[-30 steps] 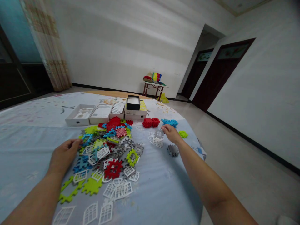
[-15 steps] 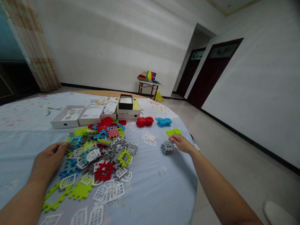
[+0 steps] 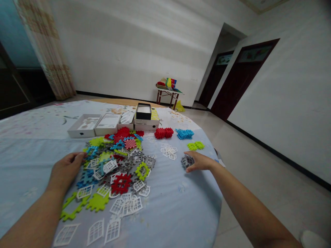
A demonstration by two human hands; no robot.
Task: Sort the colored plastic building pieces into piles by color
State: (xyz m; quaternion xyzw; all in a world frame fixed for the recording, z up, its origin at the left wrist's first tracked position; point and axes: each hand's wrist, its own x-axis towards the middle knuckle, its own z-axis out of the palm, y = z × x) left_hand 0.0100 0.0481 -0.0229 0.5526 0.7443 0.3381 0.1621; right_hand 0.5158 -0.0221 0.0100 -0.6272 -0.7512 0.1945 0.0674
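My left hand [image 3: 67, 169] rests at the left edge of a mixed pile of plastic interlocking pieces. Its fingers are pressed together beside a blue square frame piece [image 3: 91, 152]; whatever is between them is hidden. On the right side of the table, my right hand [image 3: 200, 161] has its thumb and fingers on either side of a small stack of grey toothed pieces [image 3: 186, 162]. In the pile are a red frame piece [image 3: 121, 183], a lime frame piece [image 3: 142, 171], a lime square [image 3: 98, 201] and several white window pieces [image 3: 133, 205].
Sorted groups lie beyond my right hand: red pieces [image 3: 163, 133], blue pieces [image 3: 184, 134], lime pieces [image 3: 196, 145] and white window pieces [image 3: 169, 151]. Open white boxes [image 3: 84, 132] and a black box [image 3: 143, 114] stand behind the pile. The tablecloth [image 3: 178, 210] ends at the table's right edge.
My right hand has gone from a pinch at the grey stack's top to a wider spread around its sides. My left hand stays by the pile. The whole view has shifted slightly.
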